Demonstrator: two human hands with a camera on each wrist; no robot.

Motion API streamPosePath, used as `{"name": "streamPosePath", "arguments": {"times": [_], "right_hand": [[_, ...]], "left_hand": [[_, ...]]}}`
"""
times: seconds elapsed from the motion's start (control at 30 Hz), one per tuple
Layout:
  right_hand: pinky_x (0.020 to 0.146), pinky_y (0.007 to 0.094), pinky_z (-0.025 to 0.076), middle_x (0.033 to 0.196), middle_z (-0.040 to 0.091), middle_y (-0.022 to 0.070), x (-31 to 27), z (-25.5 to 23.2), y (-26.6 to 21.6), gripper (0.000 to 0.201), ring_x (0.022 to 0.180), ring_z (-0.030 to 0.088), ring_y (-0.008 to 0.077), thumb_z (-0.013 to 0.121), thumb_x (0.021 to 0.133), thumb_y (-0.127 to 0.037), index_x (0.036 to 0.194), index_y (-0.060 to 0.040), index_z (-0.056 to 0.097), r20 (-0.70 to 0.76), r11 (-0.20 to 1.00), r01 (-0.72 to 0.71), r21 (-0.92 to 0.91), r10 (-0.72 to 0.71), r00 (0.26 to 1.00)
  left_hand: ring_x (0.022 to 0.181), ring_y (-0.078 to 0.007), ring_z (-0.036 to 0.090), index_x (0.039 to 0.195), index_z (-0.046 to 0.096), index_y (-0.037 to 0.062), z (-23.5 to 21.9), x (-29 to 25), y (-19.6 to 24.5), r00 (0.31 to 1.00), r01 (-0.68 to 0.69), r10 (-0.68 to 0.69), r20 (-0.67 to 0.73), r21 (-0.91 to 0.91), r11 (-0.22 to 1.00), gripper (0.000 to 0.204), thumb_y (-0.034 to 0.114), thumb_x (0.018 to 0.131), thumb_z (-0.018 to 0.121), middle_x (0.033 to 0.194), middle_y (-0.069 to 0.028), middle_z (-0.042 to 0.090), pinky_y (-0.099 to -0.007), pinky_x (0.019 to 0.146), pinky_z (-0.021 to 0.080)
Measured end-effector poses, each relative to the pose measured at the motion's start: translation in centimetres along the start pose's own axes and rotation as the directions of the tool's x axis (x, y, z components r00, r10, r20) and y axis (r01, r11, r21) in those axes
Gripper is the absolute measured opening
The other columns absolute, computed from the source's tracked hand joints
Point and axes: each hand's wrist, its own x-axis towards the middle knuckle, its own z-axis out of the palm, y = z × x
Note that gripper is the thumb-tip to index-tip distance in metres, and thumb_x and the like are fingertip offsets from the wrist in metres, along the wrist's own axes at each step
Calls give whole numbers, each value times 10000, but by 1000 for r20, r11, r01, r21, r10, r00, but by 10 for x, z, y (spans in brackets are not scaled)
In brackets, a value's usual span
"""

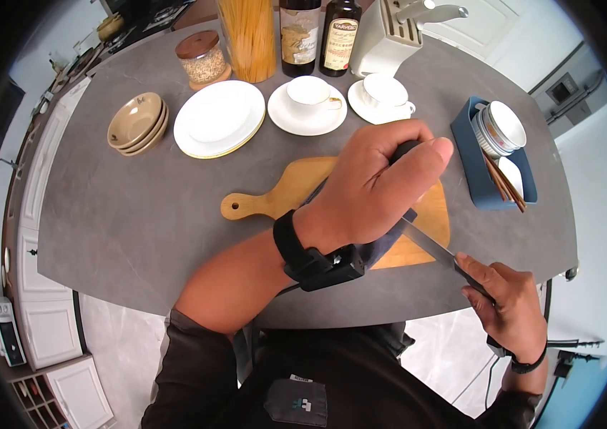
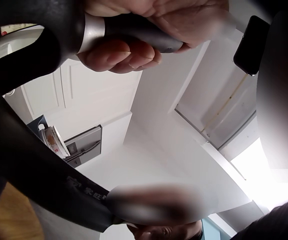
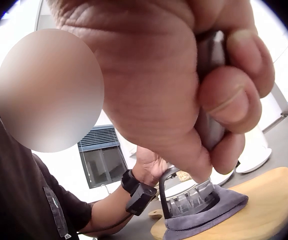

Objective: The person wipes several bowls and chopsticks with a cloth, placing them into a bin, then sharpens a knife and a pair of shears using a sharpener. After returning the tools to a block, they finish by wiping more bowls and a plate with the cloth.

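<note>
- My left hand (image 1: 368, 187) grips the black-handled sharpener (image 1: 404, 149) on grey cloth (image 1: 382, 248) atop the board (image 1: 310, 170).
- My right hand (image 1: 514, 307) holds the knife (image 1: 428, 242), steel blade pointing toward ten o'clock.
- Two o'clock: blue basket (image 1: 476, 175) holding bowls (image 1: 507, 126), chopsticks (image 1: 505, 187).

Left hand (image 1: 375, 182) round a black grip (image 1: 404, 149) above a wooden board (image 1: 282, 189), right hand (image 1: 512, 307) round a knife (image 1: 428, 241).
</note>
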Motion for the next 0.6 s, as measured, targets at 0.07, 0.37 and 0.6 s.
{"name": "streamPosePath", "arguments": {"times": [0.07,0.37,0.6], "right_hand": [[597,441,523,755,657,133,5,0,2,576,610,642,341,843,839,-8,1390,-137,736,21,1000,17,12,-18,1000],[584,422,512,733,659,137,-17,-17,3,576,599,641,333,859,818,5,1368,-124,750,54,1000,-22,-20,23,998],[560,418,500,743,671,138,-11,-14,6,586,581,631,322,876,804,15,1360,-126,760,18,998,-47,53,46,999]], "left_hand": [[558,-35,441,857,597,38,2,-1,2,1000,5,-5,6,-10,1000,346,253,1120,531,677,12,548,-231,538,350],[560,-39,443,869,604,42,1,-2,-1,999,-2,2,-33,-25,1000,339,249,1125,525,684,11,555,-229,543,357],[570,-38,447,871,600,40,-4,0,1,1000,5,-5,-10,0,1000,335,242,1127,526,701,6,553,-232,547,359]]}}
